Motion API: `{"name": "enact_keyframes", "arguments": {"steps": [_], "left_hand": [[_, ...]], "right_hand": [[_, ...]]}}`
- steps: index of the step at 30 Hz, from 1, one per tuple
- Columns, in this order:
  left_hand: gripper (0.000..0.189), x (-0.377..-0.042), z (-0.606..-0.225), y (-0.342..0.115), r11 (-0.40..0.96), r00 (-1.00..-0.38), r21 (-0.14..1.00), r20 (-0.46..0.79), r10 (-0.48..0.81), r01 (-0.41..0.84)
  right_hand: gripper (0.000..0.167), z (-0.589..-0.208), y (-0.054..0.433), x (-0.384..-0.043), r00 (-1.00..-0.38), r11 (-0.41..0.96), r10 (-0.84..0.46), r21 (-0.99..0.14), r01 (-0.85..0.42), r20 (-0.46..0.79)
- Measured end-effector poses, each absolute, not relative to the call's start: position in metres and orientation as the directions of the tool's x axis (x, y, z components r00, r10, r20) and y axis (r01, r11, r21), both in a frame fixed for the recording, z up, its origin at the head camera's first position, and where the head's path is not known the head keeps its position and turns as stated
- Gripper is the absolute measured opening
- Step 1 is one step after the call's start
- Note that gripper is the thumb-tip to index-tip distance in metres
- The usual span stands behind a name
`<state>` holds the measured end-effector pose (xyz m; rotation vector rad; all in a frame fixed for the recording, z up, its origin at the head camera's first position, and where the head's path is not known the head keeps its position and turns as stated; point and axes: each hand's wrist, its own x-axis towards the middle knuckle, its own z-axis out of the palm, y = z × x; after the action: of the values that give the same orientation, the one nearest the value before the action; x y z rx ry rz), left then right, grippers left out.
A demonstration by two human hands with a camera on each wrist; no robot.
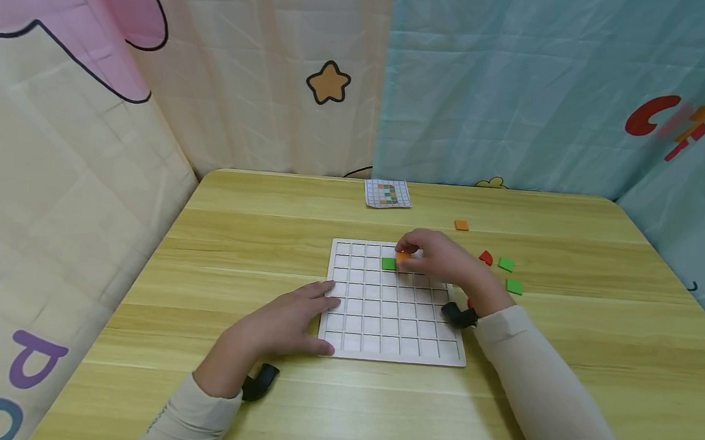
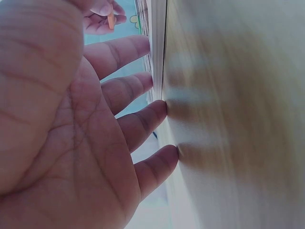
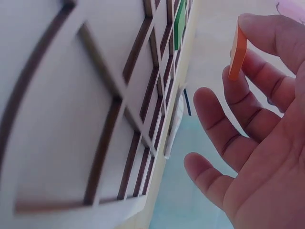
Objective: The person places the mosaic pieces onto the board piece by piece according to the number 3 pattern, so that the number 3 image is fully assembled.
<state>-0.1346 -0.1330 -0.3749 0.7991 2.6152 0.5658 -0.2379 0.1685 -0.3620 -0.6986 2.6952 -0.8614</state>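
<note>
A white grid board [image 1: 371, 307] lies on the table, its squares framed by thin raised ridges. One green square tile [image 1: 389, 264] sits in a cell near its far edge. My right hand [image 1: 437, 255] pinches an orange square tile [image 3: 237, 50] between thumb and fingertips, just above the board and beside the green tile. In the right wrist view the tile stands on edge, apart from the ridges. My left hand [image 1: 286, 320] rests at the board's left edge with fingers spread. The left wrist view shows its fingertips [image 2: 159, 109] touching the board's side and the tabletop.
Right of the board lie another orange tile [image 1: 461, 225], green tiles [image 1: 506, 264] and a red piece [image 1: 485, 258]; a second red bit is partly hidden by the right wrist. A printed pattern card [image 1: 387, 194] lies at the table's back edge. Curtains [image 1: 268, 69] hang behind the table.
</note>
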Motion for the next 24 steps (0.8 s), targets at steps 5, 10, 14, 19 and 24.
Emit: {"name": "enact_keyframes", "arguments": {"steps": [5,10,14,19,24], "left_hand": [[0.077,-0.134,-0.375,-0.134,0.763,-0.781,0.462,-0.209,0.588,0.451],[0.077,-0.135,-0.377,-0.134,0.757,-0.781,0.468,-0.198,0.593,0.456],[0.077,-0.135,-0.377,-0.134,0.753,-0.780,0.467,-0.189,0.597,0.463],[0.077,-0.135,-0.377,-0.134,0.752,-0.778,0.460,-0.184,0.600,0.471],[0.077,-0.135,-0.377,-0.134,0.756,-0.782,0.461,-0.187,0.595,0.465]], "right_hand": [[0.020,-0.362,0.159,-0.239,-0.846,0.705,-0.530,-0.587,-0.399,-0.061],[0.018,-0.365,0.152,-0.240,-0.854,0.719,-0.514,-0.585,-0.376,-0.082],[0.018,-0.368,0.150,-0.242,-0.861,0.728,-0.499,-0.588,-0.353,-0.101],[0.018,-0.368,0.148,-0.242,-0.856,0.725,-0.508,-0.584,-0.365,-0.094],[0.019,-0.366,0.139,-0.244,-0.850,0.728,-0.516,-0.576,-0.372,-0.104]]}}
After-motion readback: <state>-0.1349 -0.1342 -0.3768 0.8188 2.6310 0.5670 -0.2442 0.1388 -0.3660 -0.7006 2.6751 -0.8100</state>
